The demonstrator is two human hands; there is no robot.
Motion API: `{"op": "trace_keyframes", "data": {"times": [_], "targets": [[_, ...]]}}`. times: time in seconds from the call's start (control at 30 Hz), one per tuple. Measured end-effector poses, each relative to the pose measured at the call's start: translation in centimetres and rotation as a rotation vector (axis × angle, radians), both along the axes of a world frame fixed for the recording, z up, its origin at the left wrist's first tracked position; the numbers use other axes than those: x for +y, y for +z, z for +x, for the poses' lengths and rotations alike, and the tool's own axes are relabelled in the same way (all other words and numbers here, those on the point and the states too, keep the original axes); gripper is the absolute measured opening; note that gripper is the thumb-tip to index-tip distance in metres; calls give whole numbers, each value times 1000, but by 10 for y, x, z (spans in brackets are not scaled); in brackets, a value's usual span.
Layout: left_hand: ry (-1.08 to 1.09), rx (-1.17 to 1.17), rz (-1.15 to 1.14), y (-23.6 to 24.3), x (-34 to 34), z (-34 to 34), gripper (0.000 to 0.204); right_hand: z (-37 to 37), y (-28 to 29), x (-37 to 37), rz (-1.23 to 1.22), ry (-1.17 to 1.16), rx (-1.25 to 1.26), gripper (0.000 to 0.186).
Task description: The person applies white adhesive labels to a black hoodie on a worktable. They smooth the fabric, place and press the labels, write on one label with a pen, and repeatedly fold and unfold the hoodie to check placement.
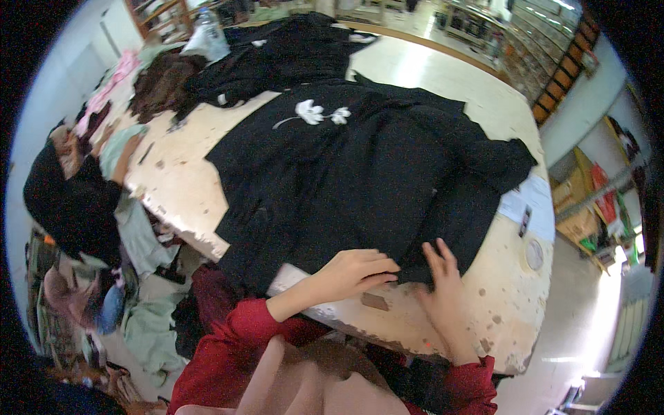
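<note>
A large black garment (332, 173) is spread over the table, with a white flower motif (318, 114) on its far left part. My left hand (356, 270) rests at the garment's near edge, palm down, its fingers stretched to the right and slightly bent. Just to the right, my right hand (445, 287) has its fingers apart. Its fingertips touch the black cloth by the near right corner, and its outline is slightly blurred. The cloth beneath my left fingertips is partly hidden.
The pale worn table (512, 277) has chipped edges. On its right lie papers (536, 200), a small dark tool (525, 220) and a round clear object (534, 254). More dark clothes (290, 52) are heaped at the far side. A co-worker in black (72, 194) handles pale cloth at left.
</note>
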State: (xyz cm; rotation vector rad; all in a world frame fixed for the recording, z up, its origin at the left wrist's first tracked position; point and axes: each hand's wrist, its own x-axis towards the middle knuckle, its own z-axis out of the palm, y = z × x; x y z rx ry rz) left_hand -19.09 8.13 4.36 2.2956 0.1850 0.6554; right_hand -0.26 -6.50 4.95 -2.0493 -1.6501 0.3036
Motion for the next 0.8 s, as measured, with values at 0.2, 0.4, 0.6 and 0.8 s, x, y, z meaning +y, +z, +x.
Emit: {"op": "trace_keyframes", "data": {"times": [0.2,0.4,0.6,0.8], "targets": [[408,-209,175,60,43,-35,26,61,25,18,348,-393,-438,66],[833,-317,197,78,81,-61,19,96,80,-32,543,-367,-430,58],[829,451,90,25,112,-161,21,-1,35,-69,-292,227,-342,56],[842,379,338,26,25,-119,40,-12,22,-121,-102,-408,490,30]]}}
